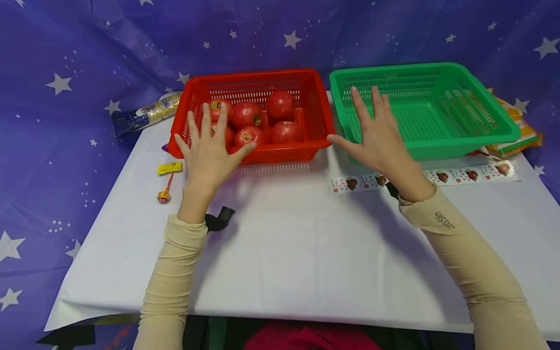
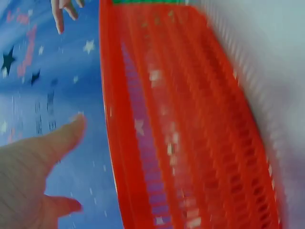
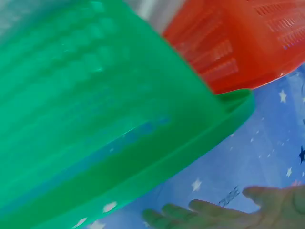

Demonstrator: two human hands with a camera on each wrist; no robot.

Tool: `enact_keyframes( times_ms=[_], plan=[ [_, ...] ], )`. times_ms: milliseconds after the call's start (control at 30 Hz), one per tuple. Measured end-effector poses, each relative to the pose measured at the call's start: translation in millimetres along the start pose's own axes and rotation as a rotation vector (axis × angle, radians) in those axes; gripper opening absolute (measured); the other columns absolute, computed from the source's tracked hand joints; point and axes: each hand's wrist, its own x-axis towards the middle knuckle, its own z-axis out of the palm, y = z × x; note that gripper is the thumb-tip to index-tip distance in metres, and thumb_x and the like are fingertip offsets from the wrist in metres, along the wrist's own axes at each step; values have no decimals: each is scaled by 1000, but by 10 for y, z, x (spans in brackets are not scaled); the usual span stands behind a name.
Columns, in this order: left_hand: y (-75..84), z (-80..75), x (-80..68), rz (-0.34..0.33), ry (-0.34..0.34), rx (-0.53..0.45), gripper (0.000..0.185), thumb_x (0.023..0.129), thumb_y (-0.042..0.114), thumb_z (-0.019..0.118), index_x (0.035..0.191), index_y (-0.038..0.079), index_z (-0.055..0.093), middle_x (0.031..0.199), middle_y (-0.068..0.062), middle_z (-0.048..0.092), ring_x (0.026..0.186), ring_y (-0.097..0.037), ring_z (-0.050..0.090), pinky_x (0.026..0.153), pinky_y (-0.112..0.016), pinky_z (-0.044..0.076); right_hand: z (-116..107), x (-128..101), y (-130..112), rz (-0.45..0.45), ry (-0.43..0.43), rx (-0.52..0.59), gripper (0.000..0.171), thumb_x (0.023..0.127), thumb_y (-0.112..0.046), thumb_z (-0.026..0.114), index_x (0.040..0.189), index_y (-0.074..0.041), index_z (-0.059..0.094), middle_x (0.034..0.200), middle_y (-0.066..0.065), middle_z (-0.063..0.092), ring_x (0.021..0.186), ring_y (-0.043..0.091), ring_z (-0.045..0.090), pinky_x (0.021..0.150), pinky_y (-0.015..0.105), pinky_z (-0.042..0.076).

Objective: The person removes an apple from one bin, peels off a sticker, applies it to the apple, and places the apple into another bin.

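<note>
A red plastic basket (image 1: pixel 280 154) holds several round, shiny red fruits (image 1: pixel 286 132) that look like apples. My left hand (image 1: pixel 207 158) is spread in front of and over its near left part, fingers straight and holding nothing. To the right is a green plastic basket (image 1: pixel 420 116) with a bare slotted bottom. My right hand (image 1: pixel 380 138) is spread over its near left corner, also holding nothing. Whether either hand touches a rim cannot be told. The left wrist view shows the red basket's wall blurred; the right wrist view shows my right fingers (image 3: pixel 200 214) apart from the green rim.
Under the green basket's front edge lies a strip of fruit-picture labels (image 1: pixel 455 176). A yellow packet (image 1: pixel 169 168) and a lollipop (image 1: pixel 164 196) lie at left. Behind them rests a blue-and-gold packet (image 1: pixel 148 114). An orange-and-white bag (image 1: pixel 516 126) is at right.
</note>
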Motion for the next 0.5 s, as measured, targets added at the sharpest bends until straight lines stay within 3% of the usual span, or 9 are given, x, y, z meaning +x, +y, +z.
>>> enact_keyframes(
  times_ms=[100, 233, 333, 500],
  plan=[
    [-158, -86, 73, -64, -57, -66, 110, 81, 72, 54, 155, 18, -7, 161, -15, -12, 146, -40, -16, 110, -70, -4, 18, 200, -193, -87, -8, 75, 93, 88, -59, 57, 155, -30, 0, 162, 16, -3, 147, 43, 7, 112, 67, 11],
    [-314, -165, 169, -129, -170, -111, 126, 74, 75, 58, 152, 1, -7, 158, -26, -12, 146, -42, -15, 114, -66, 1, 34, 542, -495, -143, -131, 124, 92, 89, -51, 61, 156, -26, 4, 161, 17, 4, 144, 42, 20, 113, 62, 20],
    [-378, -190, 218, -140, -243, -105, 132, 72, 79, 57, 150, -8, -4, 156, -31, -9, 146, -45, -11, 115, -63, 5, 68, 822, -688, -137, -306, 82, 87, 90, -48, 60, 156, -21, 8, 159, 20, 14, 144, 39, 23, 113, 58, 26],
    [-449, -234, 260, -122, -319, -103, 131, 75, 77, 56, 146, -16, -3, 154, -36, -9, 145, -48, -6, 114, -62, 11, 182, 1223, -922, -167, -686, -117, 65, 97, -28, 50, 154, -14, 22, 154, 17, 30, 142, 35, 26, 116, 51, 24]
  ],
)
